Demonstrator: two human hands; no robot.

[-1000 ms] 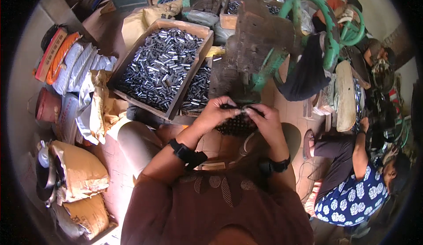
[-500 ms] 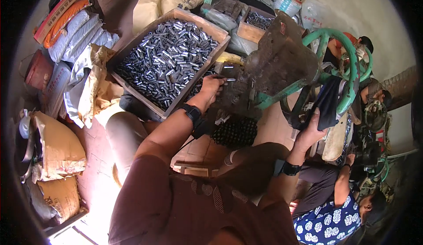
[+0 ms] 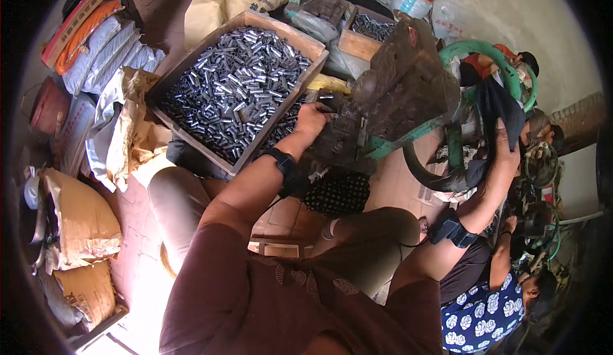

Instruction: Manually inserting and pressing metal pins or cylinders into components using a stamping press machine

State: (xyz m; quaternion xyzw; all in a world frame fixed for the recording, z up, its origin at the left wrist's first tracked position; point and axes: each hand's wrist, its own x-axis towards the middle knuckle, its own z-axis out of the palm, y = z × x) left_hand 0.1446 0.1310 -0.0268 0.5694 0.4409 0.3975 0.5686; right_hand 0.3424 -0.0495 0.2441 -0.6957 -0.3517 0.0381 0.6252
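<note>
My left hand is closed at the dark, greasy bed of a hand press. Its fingertips are pinched together, and whatever is between them is too small and hidden to make out. Just beyond the fingers, a short metal tube lies on the bed. To the right, my right hand is wrapped around a black cloth that hangs on the press's green wheel. Beside my left forearm stands a wooden tray heaped with short shiny metal tubes.
A smaller wooden box of metal pieces stands behind the press. Stacked sacks and a brown paper sack line the left side. Near my right arm sits another person in a blue flowered shirt; more people work beyond the wheel.
My right hand has moved outward and up with the cloth, as the wheel turned. My left hand stays at the press bed; the tube seen at its fingertips no longer shows clearly.
</note>
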